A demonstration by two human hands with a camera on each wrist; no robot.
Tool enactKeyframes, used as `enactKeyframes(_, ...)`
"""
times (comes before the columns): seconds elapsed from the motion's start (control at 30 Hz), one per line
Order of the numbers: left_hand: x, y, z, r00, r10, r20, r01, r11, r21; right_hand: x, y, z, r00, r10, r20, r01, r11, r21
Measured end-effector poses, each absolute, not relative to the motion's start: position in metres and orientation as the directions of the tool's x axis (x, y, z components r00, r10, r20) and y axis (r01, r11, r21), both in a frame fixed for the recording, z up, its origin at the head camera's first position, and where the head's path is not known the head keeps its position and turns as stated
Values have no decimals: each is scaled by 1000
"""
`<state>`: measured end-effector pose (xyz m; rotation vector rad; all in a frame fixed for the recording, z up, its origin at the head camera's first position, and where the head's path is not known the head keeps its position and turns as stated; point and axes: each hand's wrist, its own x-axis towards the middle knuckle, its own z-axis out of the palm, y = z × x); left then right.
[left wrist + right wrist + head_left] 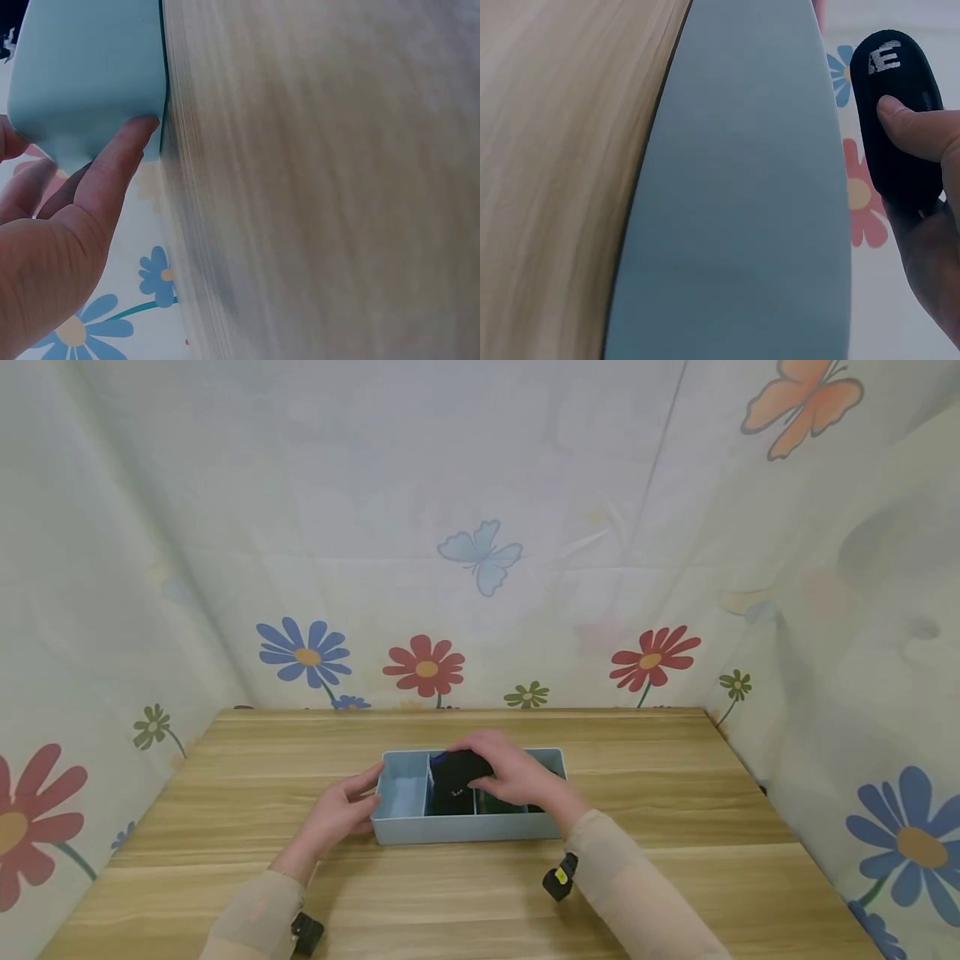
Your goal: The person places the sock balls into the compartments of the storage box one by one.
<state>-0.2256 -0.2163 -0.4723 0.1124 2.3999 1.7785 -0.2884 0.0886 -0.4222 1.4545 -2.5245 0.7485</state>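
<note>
A long light-blue storage box (468, 829) with dividers stands on the wooden table. Over its second compartment from the left, my right hand (510, 770) grips a folded black sock (896, 112) with white lettering, thumb across the front of it. In the right wrist view the sock shows above the box's rim. More black fabric (450, 802) lies in the compartment below. My left hand (341, 808) rests against the box's left end with fairly straight fingers. One fingertip (142, 126) touches the end wall low down, close to the table.
Dark green fabric (501, 804) lies in the third compartment, and something dark sits at the far right, partly behind my right hand. The leftmost compartment (402, 785) shows its bare bottom. Behind the wooden table (300, 735) hangs a flower-patterned curtain (525, 627).
</note>
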Motion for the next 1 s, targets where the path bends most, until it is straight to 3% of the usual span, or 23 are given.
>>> enactKeyframes(0.4, -226, -217, -472, -985, 152, -80, -36, 276, 960, -293, 60, -407, -488, -839, 242, -846, 387, -367)
enactKeyframes(0.83, -227, -218, -475, -985, 163, -61, -21, 239, 971, -298, 38, -400, -402, -902, 157, -876, 329, -352)
enactKeyframes(1.0, -227, -217, -475, -985, 163, -59, -19, 235, 972, -299, 32, -402, -407, -904, 131, -880, 350, -320)
